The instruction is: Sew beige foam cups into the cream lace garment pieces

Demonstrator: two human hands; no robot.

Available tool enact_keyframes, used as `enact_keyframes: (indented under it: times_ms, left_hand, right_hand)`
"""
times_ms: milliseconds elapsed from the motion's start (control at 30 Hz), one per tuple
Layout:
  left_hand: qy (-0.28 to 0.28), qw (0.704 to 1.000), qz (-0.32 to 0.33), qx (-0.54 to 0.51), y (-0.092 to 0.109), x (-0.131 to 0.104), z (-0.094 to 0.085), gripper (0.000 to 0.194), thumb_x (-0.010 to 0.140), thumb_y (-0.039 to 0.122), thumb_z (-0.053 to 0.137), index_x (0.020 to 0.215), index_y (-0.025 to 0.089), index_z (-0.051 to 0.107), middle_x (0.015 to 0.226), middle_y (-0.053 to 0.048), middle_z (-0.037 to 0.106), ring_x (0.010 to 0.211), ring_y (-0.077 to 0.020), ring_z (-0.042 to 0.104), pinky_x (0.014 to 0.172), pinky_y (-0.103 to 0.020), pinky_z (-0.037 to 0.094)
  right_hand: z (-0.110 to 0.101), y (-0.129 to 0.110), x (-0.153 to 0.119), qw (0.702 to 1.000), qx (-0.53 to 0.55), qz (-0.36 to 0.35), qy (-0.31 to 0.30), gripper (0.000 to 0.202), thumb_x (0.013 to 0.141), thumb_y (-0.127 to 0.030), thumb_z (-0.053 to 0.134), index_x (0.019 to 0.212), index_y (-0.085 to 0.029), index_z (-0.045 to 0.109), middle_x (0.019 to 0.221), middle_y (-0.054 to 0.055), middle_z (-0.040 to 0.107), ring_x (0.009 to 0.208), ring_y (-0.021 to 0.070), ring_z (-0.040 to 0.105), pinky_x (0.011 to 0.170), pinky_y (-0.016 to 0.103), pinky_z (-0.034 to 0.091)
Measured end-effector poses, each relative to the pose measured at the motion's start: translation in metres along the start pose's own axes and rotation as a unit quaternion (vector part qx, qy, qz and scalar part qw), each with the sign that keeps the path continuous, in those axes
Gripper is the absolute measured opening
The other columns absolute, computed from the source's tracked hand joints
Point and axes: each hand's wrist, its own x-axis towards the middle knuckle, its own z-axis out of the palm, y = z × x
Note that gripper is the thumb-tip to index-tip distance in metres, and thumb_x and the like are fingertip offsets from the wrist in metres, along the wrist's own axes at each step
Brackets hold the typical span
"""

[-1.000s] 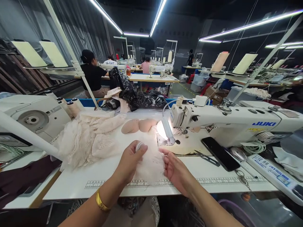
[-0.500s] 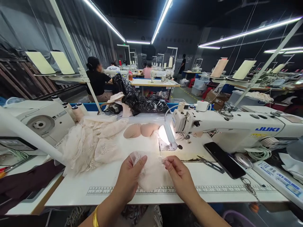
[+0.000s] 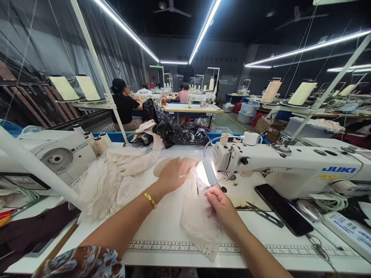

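Observation:
My left hand (image 3: 173,173) reaches over the beige cups (image 3: 161,165) behind the lace piece, its fingers spread and partly blurred. My right hand (image 3: 218,202) pinches the upper right part of a sheer cream lace piece (image 3: 197,224), which hangs down onto the tabletop across the printed ruler. Just behind my right hand is the lit needle area of the white sewing machine (image 3: 275,158). A heap of cream lace fabric (image 3: 107,177) lies to the left of my left hand.
Small thread snips (image 3: 265,214) and a black phone (image 3: 282,208) lie right of my right hand. A second machine (image 3: 55,154) stands at the left. Behind the table are black plastic bags (image 3: 185,133) and a seated person (image 3: 126,106) in black.
My left hand has let go of the lace piece and moved up and away to the cups. My right hand still holds the lace, which now hangs lower. The view has shifted slightly.

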Motion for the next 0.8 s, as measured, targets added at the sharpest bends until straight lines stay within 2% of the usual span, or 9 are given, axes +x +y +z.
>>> enact_keyframes:
  times_ms: [67, 133, 200, 300, 400, 500, 633, 733, 800]
  left_hand:
    - [-0.012, 1.000, 0.008, 0.022, 0.001, 0.017, 0.015, 0.051, 0.082, 0.010, 0.063, 0.131, 0.021, 0.059, 0.129, -0.013, 0.067, 0.124, -0.0335, 0.061, 0.105, -0.045, 0.045]
    - [-0.014, 0.999, 0.000, 0.036, 0.000, 0.028, 0.022, 0.043, 0.082, 0.004, 0.057, 0.123, 0.018, 0.064, 0.111, -0.014, 0.071, 0.110, -0.0330, 0.066, 0.099, -0.045, 0.048]
    - [0.004, 0.999, -0.016, 0.038, -0.001, 0.033, 0.017, 0.031, 0.084, 0.003, 0.053, 0.109, 0.016, 0.067, 0.099, -0.014, 0.070, 0.100, -0.0331, 0.067, 0.093, -0.045, 0.050]
    - [0.061, 0.997, -0.047, 0.021, -0.001, 0.029, -0.008, 0.024, 0.090, 0.008, 0.047, 0.099, 0.017, 0.067, 0.106, -0.016, 0.070, 0.109, -0.0342, 0.064, 0.096, -0.045, 0.049]
    - [0.091, 0.993, -0.073, -0.034, 0.010, 0.003, -0.037, 0.021, 0.095, 0.022, 0.047, 0.105, 0.020, 0.065, 0.107, -0.009, 0.071, 0.101, -0.0279, 0.065, 0.087, -0.038, 0.052]
    - [0.021, 0.960, -0.121, -0.251, 0.032, -0.038, -0.052, 0.021, 0.087, 0.043, 0.060, 0.091, 0.022, 0.062, 0.080, 0.001, 0.065, 0.072, -0.0197, 0.060, 0.061, -0.028, 0.045]
    - [-0.085, 0.905, -0.163, -0.384, 0.054, -0.084, -0.046, 0.030, 0.077, 0.048, 0.067, 0.078, 0.022, 0.052, 0.068, 0.004, 0.053, 0.064, -0.0153, 0.048, 0.057, -0.024, 0.034]
    - [-0.112, 0.900, -0.180, -0.382, 0.060, -0.097, -0.034, 0.029, 0.079, 0.048, 0.064, 0.079, 0.022, 0.050, 0.069, 0.005, 0.051, 0.065, -0.0155, 0.045, 0.059, -0.026, 0.033]
    - [-0.116, 0.907, -0.181, -0.363, 0.060, -0.100, -0.031, 0.028, 0.081, 0.048, 0.060, 0.078, 0.023, 0.047, 0.068, 0.005, 0.049, 0.065, -0.0163, 0.045, 0.059, -0.027, 0.033]
  right_hand:
    - [0.000, 0.001, 0.000, 1.000, -0.024, 0.003, -0.012, 0.040, 0.094, -0.064, 0.061, 0.089, -0.025, 0.057, 0.057, -0.006, 0.058, 0.057, 0.0174, 0.052, 0.061, 0.029, 0.035]
    - [0.000, 0.002, 0.000, 0.999, -0.032, 0.000, -0.017, 0.041, 0.095, -0.065, 0.060, 0.089, -0.025, 0.057, 0.059, -0.005, 0.060, 0.058, 0.0172, 0.055, 0.062, 0.029, 0.038]
    - [-0.001, 0.002, 0.001, 1.000, -0.023, -0.007, -0.019, 0.041, 0.095, -0.065, 0.061, 0.089, -0.024, 0.058, 0.062, -0.005, 0.060, 0.059, 0.0169, 0.057, 0.063, 0.029, 0.040]
    - [-0.003, 0.001, 0.002, 1.000, -0.005, -0.014, -0.015, 0.041, 0.094, -0.063, 0.064, 0.088, -0.023, 0.059, 0.063, -0.005, 0.060, 0.060, 0.0168, 0.059, 0.063, 0.029, 0.042]
    - [-0.004, -0.002, 0.002, 1.000, 0.024, -0.009, -0.012, 0.039, 0.093, -0.060, 0.067, 0.089, -0.022, 0.061, 0.069, -0.004, 0.064, 0.063, 0.0167, 0.063, 0.064, 0.029, 0.044]
    - [-0.008, -0.004, 0.000, 0.998, 0.055, -0.002, -0.009, 0.042, 0.092, -0.063, 0.068, 0.093, -0.021, 0.064, 0.080, -0.001, 0.071, 0.067, 0.0166, 0.066, 0.066, 0.029, 0.045]
    - [-0.013, -0.003, -0.007, 0.995, 0.094, -0.013, -0.017, 0.054, 0.095, -0.073, 0.061, 0.099, -0.020, 0.068, 0.081, 0.000, 0.067, 0.070, 0.0164, 0.067, 0.070, 0.029, 0.047]
    - [-0.015, -0.002, -0.014, 0.993, 0.110, -0.035, -0.017, 0.058, 0.095, -0.075, 0.059, 0.103, -0.019, 0.070, 0.084, 0.001, 0.065, 0.072, 0.0165, 0.065, 0.073, 0.031, 0.050]
    - [-0.015, -0.003, -0.020, 0.996, 0.078, -0.050, -0.012, 0.051, 0.092, -0.069, 0.069, 0.105, -0.020, 0.069, 0.084, 0.001, 0.066, 0.076, 0.0171, 0.065, 0.074, 0.031, 0.051]
